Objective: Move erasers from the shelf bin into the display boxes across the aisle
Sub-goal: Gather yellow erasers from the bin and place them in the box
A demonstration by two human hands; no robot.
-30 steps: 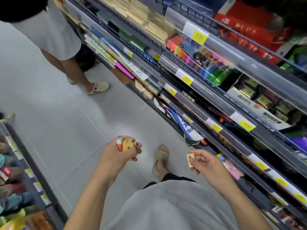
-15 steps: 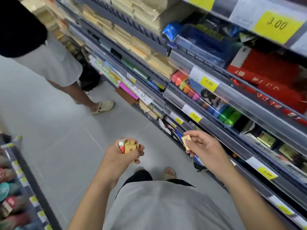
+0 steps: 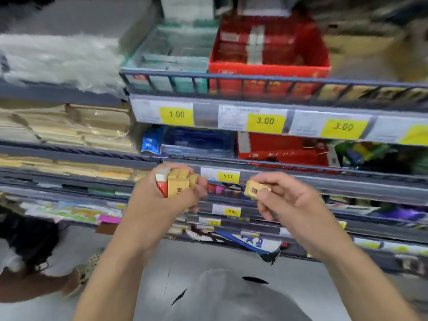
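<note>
My left hand (image 3: 162, 202) grips a bunch of several small tan erasers (image 3: 179, 184) plus one in a red and white sleeve (image 3: 162, 184). To its right, my right hand (image 3: 287, 200) pinches a single tan eraser (image 3: 256, 189) between thumb and fingers. Both hands are raised in front of the shelf unit, level with the rail carrying the 5.00 price tag (image 3: 228, 176). The view is blurred. A red display box (image 3: 268, 63) and a teal box (image 3: 171, 59) stand on the upper shelf behind a wire rail.
Shelves of stationery fill the view: stacked tan paper packs (image 3: 69, 128) at left, blue packets (image 3: 196, 140) and red boxes (image 3: 284, 149) in the middle row. Another person (image 3: 30, 249) crouches at the lower left on the grey floor (image 3: 129, 269).
The view has swung up and round to face the shelves squarely. Both hands have risen to shelf height, still holding their erasers, and now sit closer together.
</note>
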